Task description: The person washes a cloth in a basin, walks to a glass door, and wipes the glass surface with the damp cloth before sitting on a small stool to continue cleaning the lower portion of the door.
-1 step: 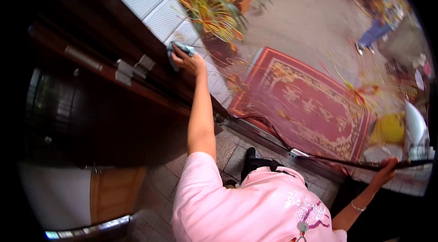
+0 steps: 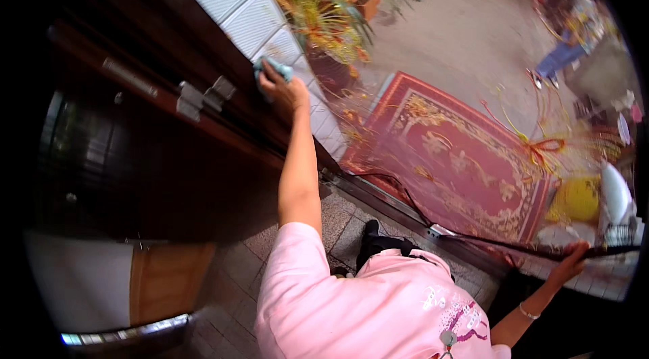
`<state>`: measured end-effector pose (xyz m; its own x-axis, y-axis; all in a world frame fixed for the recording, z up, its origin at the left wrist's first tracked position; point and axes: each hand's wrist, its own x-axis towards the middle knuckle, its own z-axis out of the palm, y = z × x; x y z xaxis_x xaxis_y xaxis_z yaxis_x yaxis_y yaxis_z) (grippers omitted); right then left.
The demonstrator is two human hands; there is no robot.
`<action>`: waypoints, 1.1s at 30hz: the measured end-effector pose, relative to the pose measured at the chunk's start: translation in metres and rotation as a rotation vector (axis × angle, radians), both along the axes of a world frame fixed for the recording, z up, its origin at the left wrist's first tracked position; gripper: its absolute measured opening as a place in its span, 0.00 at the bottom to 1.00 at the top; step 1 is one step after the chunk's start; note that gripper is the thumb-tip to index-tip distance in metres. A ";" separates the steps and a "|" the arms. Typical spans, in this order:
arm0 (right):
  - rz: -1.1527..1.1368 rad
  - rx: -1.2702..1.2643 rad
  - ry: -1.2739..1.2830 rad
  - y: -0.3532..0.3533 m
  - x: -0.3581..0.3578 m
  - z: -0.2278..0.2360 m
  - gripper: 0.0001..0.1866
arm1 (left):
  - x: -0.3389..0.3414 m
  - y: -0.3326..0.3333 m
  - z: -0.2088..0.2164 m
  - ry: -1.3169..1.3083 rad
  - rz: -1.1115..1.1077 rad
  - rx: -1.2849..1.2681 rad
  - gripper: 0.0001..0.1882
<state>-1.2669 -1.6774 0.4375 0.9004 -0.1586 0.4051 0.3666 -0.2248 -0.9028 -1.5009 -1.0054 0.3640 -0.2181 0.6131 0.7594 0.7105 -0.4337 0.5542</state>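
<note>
Our left hand (image 2: 284, 92) is stretched far up and forward, the arm nearly straight from the pink sleeve (image 2: 297, 257) to the wrist, palm pressed flat with fingers curled over a small light-blue cloth (image 2: 270, 69). The cloth lies squeezed between our hand and the dark wooden door frame (image 2: 203, 48), right at the frame's edge where it meets the white tiled wall (image 2: 236, 4). Just to the left of the hand we see metal hinges (image 2: 203, 97) fixed on the dark wood.

Our right hand (image 2: 571, 261) reaches out low to the right, the arm bent a little at the elbow, a thin bracelet (image 2: 529, 312) at the wrist. Its fingers are wrapped over the top edge of a dark door leaf (image 2: 527, 245); we grip it closed-handed.

Beyond the threshold lies a red patterned rug (image 2: 460, 156) on the grey floor, with a potted plant (image 2: 324, 14) beside the tiled wall, near our left hand.
</note>
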 end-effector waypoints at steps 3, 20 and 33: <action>0.095 0.010 -0.025 0.006 0.001 -0.001 0.22 | -0.002 -0.001 0.000 -0.141 -0.084 0.100 0.32; -0.051 0.116 0.010 0.048 0.007 0.011 0.26 | -0.034 0.030 0.275 0.280 -0.085 0.684 0.36; 0.164 0.130 -0.097 0.056 0.004 -0.011 0.22 | 0.142 -0.102 0.430 -0.025 -1.056 1.142 0.22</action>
<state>-1.2625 -1.6212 0.4268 0.8764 -0.0693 0.4765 0.4749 -0.0392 -0.8792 -1.3588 -1.1070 0.7935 -0.0954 -0.3893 0.9162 -0.1826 -0.8979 -0.4005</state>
